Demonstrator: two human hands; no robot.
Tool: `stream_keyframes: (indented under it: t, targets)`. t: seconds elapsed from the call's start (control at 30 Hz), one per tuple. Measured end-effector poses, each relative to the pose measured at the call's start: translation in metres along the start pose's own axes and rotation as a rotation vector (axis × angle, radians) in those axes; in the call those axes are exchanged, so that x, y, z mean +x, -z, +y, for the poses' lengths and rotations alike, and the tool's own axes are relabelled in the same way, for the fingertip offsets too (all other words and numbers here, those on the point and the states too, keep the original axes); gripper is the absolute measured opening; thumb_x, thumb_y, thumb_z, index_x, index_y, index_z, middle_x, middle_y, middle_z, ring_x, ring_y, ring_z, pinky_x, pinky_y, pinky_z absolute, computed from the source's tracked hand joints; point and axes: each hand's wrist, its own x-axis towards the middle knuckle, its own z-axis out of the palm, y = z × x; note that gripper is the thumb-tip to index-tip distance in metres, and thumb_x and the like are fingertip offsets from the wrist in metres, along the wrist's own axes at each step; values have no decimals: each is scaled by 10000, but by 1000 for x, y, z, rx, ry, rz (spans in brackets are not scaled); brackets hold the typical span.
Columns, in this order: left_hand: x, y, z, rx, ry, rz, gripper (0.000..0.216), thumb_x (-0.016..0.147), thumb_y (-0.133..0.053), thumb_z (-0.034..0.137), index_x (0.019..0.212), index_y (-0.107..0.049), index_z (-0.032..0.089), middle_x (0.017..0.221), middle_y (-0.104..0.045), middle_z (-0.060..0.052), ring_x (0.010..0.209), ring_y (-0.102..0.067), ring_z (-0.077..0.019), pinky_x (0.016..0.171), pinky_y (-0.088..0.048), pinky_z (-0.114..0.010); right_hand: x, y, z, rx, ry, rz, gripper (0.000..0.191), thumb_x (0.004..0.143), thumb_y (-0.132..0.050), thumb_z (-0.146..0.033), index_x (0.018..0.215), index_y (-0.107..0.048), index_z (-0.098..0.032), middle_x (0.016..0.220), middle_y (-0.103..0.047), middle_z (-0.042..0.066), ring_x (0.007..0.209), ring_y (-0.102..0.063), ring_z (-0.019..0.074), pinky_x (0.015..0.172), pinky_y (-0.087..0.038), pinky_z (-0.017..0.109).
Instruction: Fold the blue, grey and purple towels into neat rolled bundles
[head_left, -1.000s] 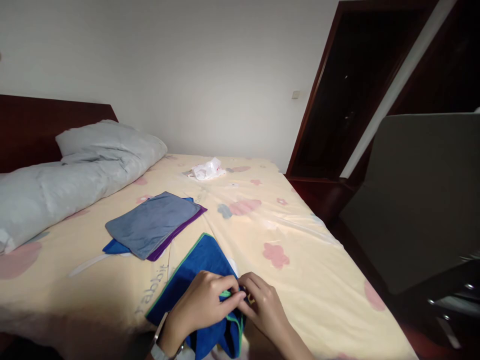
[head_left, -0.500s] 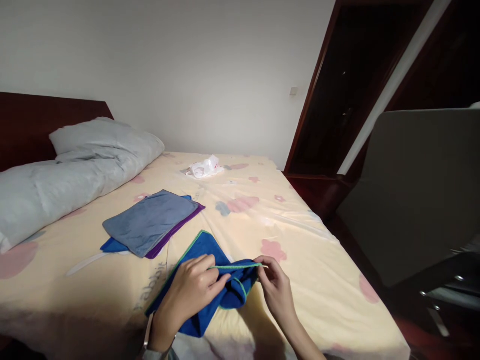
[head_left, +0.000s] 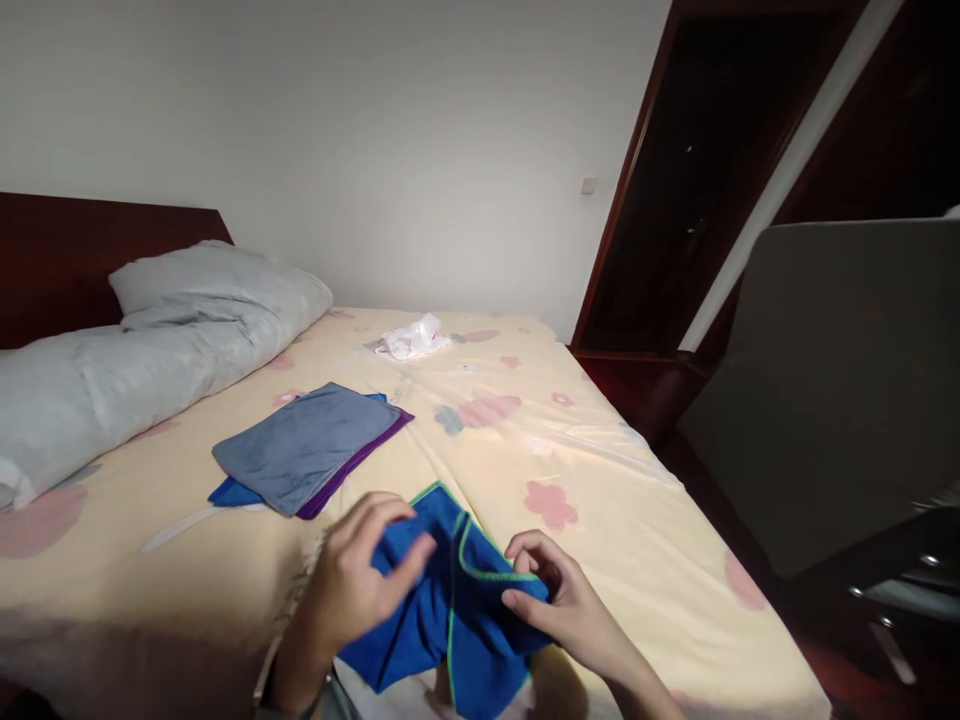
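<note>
The green-edged blue cloth (head_left: 427, 615) lies rumpled on the near part of the bed (head_left: 637, 540). The right hand (head_left: 566, 597) pinches its right edge; the left hand (head_left: 349, 575), blurred, has thumb and fingers spread at its left side.

Green-edged blue cloth (head_left: 487, 625), grey-blue and purple cloths (head_left: 311, 440), flower-patterned cream sheet (head_left: 622, 540)

- One head-worn camera looks forward and down from above the near edge of the bed (head_left: 637, 560).
- It faces the wall (head_left: 420, 150) beyond the far edge.
- The left hand (head_left: 351, 575) and right hand (head_left: 570, 598) are close below.
</note>
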Motion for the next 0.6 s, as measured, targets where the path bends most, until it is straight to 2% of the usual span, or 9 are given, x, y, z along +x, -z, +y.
stream_keyframes:
  t: [0.07, 0.13, 0.17, 0.27, 0.33, 0.4, 0.5, 0.57, 0.6]
  targets:
    - [-1, -14, 26, -111, -26, -237, 464, 762, -768, 435, 1124, -563, 229, 1050, -659, -64, 997, -629, -224, 867, -519, -321, -4, -9, -4, -42, 53, 54, 250, 854, -718, -385, 935, -553, -216, 794, -446, -25, 732, -433, 124, 660, -345, 231]
    - [-7, -32, 46, -142, -26, -362, 573, 711, -803, 477, 1167, -548, 240, 974, -690, -38, 907, -664, -228, 807, -539, -326, -11, -15, -8, -41, 112, 87, 237, 863, -703, -384, 899, -536, -219, 816, -466, -19, 766, -458, 133, 700, -369, 241]
    - [-11, -40, 53, -138, -12, -387, 544, 733, -797, 437, 1172, -543, 241, 902, -696, -19, 831, -677, -216, 753, -543, -313, -15, -17, -10, -27, 129, 90, 246, 856, -710, -384, 898, -529, -223, 815, -469, -21, 762, -462, 133, 697, -374, 240]
    - [-21, -51, 58, -87, -32, -394, 226, 836, -702, 263, 1022, -577, 238, 739, -669, 22, 676, -670, -191, 661, -526, -293, -26, -14, -17, 37, 116, 50, 382, 746, -813, -385, 943, -520, -242, 801, -472, -38, 721, -454, 125, 646, -372, 222]
    - [-22, -45, 58, -79, -101, -356, 79, 867, -631, 200, 906, -568, 227, 725, -666, 19, 669, -668, -191, 671, -522, -304, -30, -9, -22, 10, 70, -8, 497, 663, -871, -342, 1006, -523, -255, 831, -495, -39, 737, -472, 130, 654, -386, 221]
    - [-20, -31, 60, -122, -146, -260, 56, 882, -571, 163, 891, -552, 214, 738, -669, 7, 684, -670, -180, 691, -521, -298, -32, -4, -28, -136, 27, -73, 486, 690, -841, -256, 1072, -539, -262, 896, -539, -22, 800, -516, 148, 705, -411, 236]
    - [-18, -6, 68, -214, -167, 4, 82, 898, -499, 131, 862, -522, 201, 672, -626, 2, 626, -633, -141, 650, -507, -259, -30, 2, -38, -437, 48, -152, 220, 807, -704, -161, 994, -619, -240, 904, -596, 4, 836, -562, 164, 737, -418, 250]
    - [-20, 11, 73, -284, -233, 138, 138, 933, -449, 158, 812, -496, 205, 597, -563, 14, 550, -578, -120, 579, -482, -240, -32, 2, -45, -506, 99, -171, 59, 854, -666, -178, 890, -645, -220, 881, -617, 18, 835, -584, 170, 748, -422, 259]
    - [-22, 19, 75, -329, -278, 167, 179, 955, -419, 181, 792, -485, 209, 575, -540, 18, 528, -557, -115, 551, -470, -234, -35, 2, -48, -478, 123, -173, 16, 878, -655, -209, 871, -643, -217, 897, -624, 29, 850, -594, 177, 767, -430, 269]
